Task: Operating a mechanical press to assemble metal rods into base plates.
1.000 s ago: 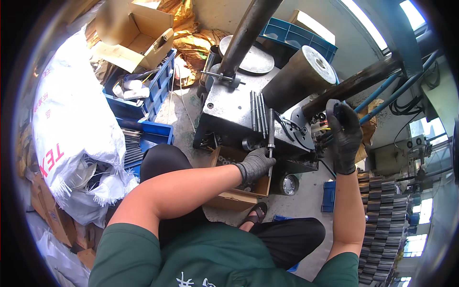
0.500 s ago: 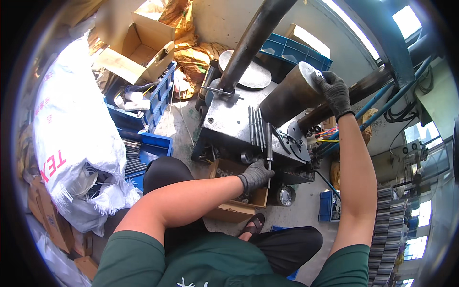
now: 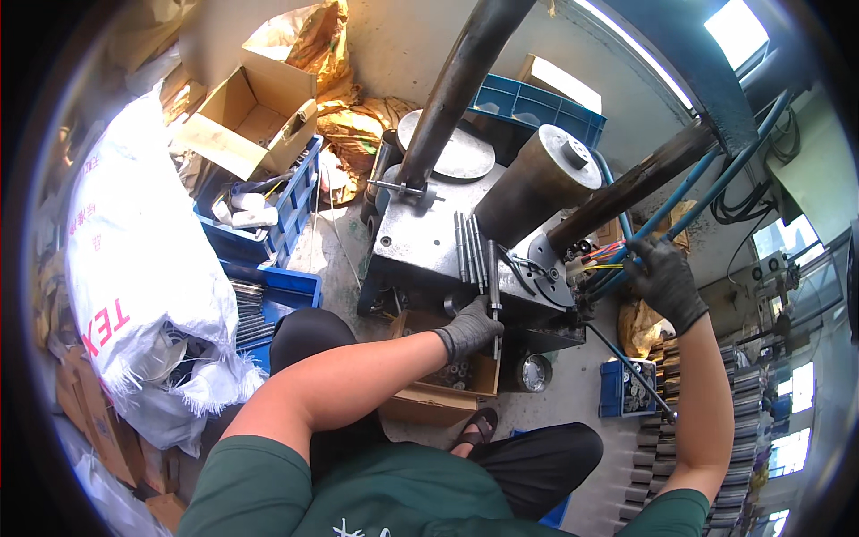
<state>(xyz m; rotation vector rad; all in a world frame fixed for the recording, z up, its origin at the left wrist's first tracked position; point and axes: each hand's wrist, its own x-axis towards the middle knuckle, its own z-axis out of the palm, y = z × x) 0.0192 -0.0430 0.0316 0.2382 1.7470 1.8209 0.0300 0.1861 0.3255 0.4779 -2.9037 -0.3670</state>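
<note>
My left hand [image 3: 472, 329], in a dark grey knit glove, is closed around the lower part of a slim metal shaft [image 3: 493, 282] with a collar. The shaft stands at the front edge of a steel machine block [image 3: 420, 237]. Several similar thin rods [image 3: 470, 248] lie side by side on the block just left of it. My gloved right hand [image 3: 667, 279] is off to the right, near blue hoses [image 3: 671, 210] and coloured wires [image 3: 608, 253]. Its fingers are loosely bent and apart, with nothing visible in them. A large dark cylinder [image 3: 528, 192] with a small round piece [image 3: 577, 152] on its end rests on the block.
Thick steel columns [image 3: 461, 89] slant up from the block. Below the block sits a cardboard box of small parts [image 3: 429, 407]. Blue crates [image 3: 300, 192] and a white woven sack [image 3: 143, 259] stand left; a small blue bin [image 3: 613, 387] and stacked metal tubes [image 3: 707, 430] lie right.
My right hand has left the small round piece on the cylinder's end and moved down and right toward the hoses. My left hand still grips the shaft. The view has shifted slightly.
</note>
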